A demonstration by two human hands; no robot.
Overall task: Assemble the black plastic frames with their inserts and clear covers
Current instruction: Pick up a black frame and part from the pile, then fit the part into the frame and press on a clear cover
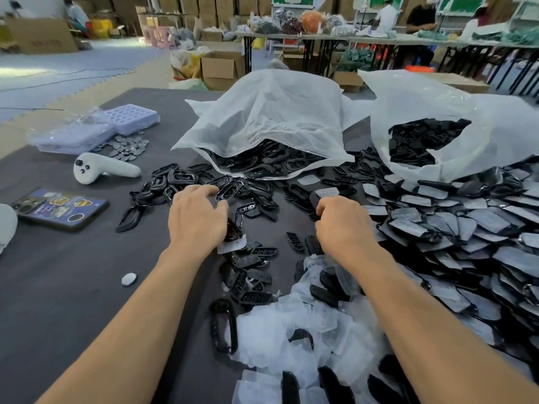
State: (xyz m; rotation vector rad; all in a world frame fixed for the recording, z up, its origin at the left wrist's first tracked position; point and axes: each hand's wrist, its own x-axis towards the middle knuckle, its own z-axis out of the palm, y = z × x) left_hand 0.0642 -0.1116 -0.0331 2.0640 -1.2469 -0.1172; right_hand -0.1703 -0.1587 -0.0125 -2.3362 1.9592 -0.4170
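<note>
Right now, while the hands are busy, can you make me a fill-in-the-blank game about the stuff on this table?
1. The white controller lies just beyond a ____ that has stickers on its case.
2. The black frames spill out of a big white plastic ____.
3. One small round disc lies alone beside the person's ____ forearm.

Missing words: phone; bag; left.
</note>
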